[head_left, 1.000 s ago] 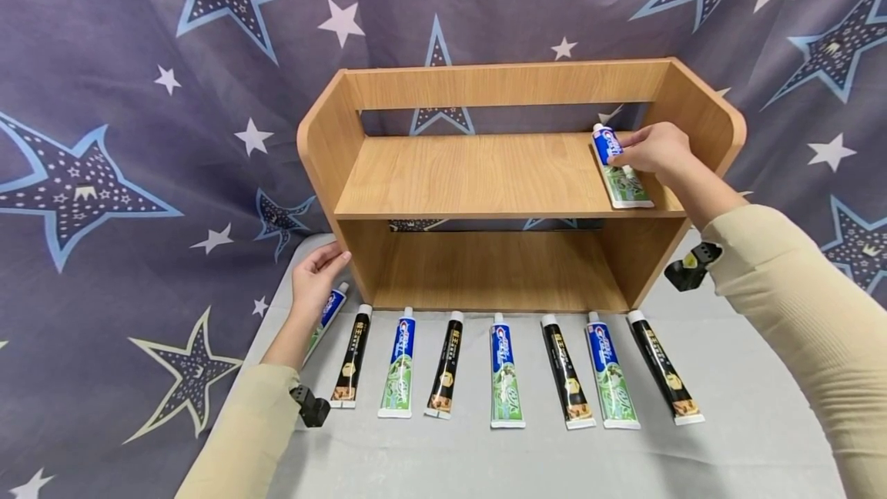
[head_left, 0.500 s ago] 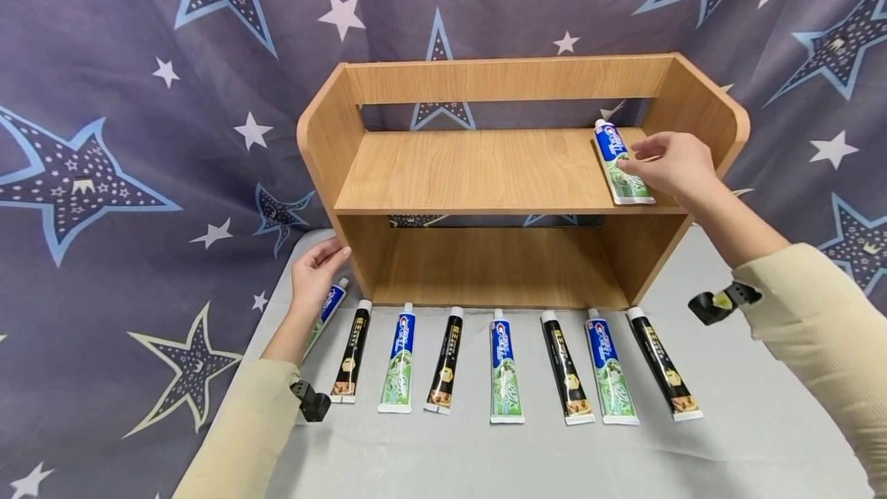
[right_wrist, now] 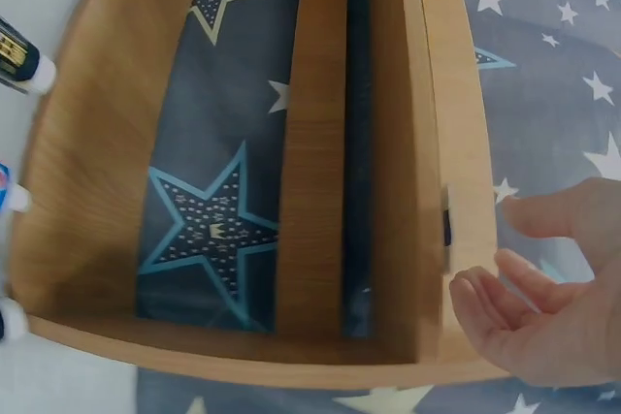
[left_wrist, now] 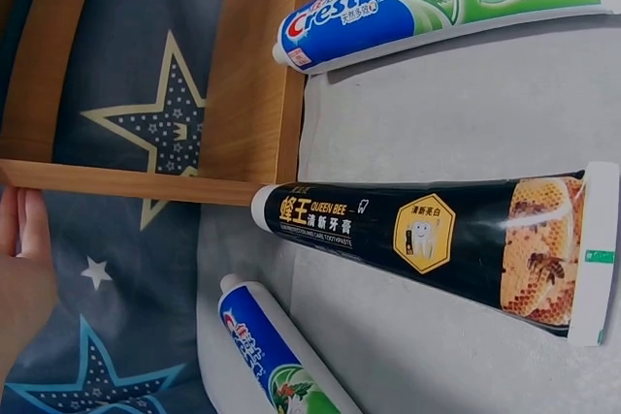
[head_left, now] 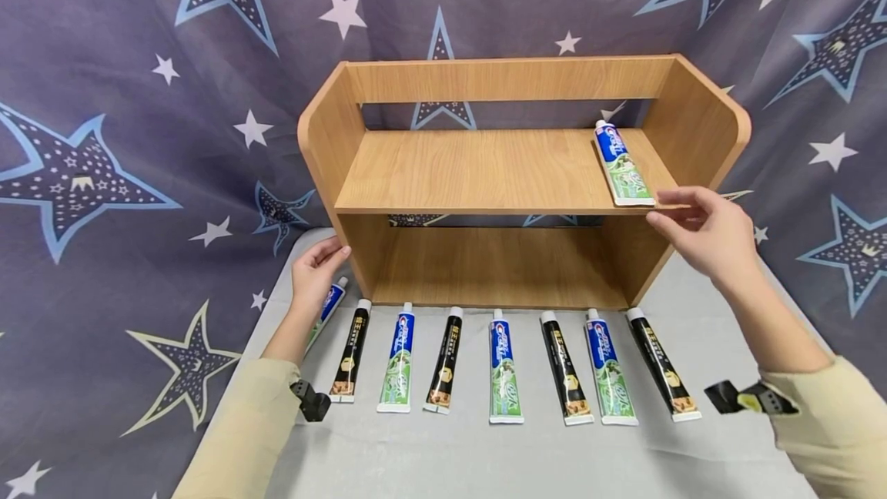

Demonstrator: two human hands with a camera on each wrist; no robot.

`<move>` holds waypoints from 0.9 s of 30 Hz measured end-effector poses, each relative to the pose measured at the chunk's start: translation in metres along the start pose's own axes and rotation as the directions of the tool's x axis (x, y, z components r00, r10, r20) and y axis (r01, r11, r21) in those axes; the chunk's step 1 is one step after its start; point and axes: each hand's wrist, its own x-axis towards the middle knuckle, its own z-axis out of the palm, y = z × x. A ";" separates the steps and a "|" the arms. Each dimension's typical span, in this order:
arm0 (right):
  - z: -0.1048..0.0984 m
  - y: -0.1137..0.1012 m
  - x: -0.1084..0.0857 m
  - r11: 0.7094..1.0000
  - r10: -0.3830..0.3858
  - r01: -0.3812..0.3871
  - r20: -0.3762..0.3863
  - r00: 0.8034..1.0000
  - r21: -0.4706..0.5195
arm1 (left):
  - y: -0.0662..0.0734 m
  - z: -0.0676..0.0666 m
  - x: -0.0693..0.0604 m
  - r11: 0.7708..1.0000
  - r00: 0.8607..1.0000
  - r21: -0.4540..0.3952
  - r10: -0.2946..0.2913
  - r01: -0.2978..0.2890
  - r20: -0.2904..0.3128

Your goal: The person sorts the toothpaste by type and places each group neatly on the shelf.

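A wooden two-tier shelf [head_left: 430, 172] stands in front of me. On its upper board, toward the right, a blue-green Crest toothpaste tube [head_left: 624, 165] lies label up, its cap toward the back. My right hand [head_left: 714, 233] is off that tube, just in front of the board's right end, fingers loosely bent with nothing between them. My left hand [head_left: 317, 272] touches the outside of the shelf's left side panel [left_wrist: 136, 184] with its fingertips. Beneath that wrist lies another Crest tube [left_wrist: 277, 351], partly covered in the head view.
Before the shelf, a row of toothpaste tubes lies on the grey cloth [head_left: 443, 457]: black Queen Bee tubes [head_left: 352, 353] alternate with Crest tubes [head_left: 398, 360]. A black Queen Bee tube [head_left: 663, 364] ends the row at right. A starry curtain [head_left: 208, 122] hangs behind.
My right hand has let go of the Crest tube on the upper board and drawn back toward me, down and to the right. The tube stays there. My left hand has not moved.
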 end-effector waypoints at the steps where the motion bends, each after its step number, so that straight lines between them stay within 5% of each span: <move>1: 0.003 0.005 -0.005 1.000 -0.012 0.012 -0.020 1.000 0.024 | 0.000 0.000 0.000 1.000 1.000 -0.005 -0.002 0.002 -0.002; 10: 0.038 0.063 -0.036 0.986 -0.073 0.085 -0.090 0.993 0.141 | 0.010 0.000 -0.006 0.999 1.000 -0.033 -0.008 0.008 0.018; 19: 0.052 0.119 -0.047 0.996 0.091 -0.091 0.037 0.995 0.004 | -0.002 0.000 -0.002 0.999 1.000 -0.035 -0.010 0.010 0.006; 27: 0.067 0.148 -0.055 0.985 0.155 -0.142 0.141 0.978 -0.098 | -0.002 0.000 -0.001 0.999 1.000 -0.054 -0.002 0.001 -0.007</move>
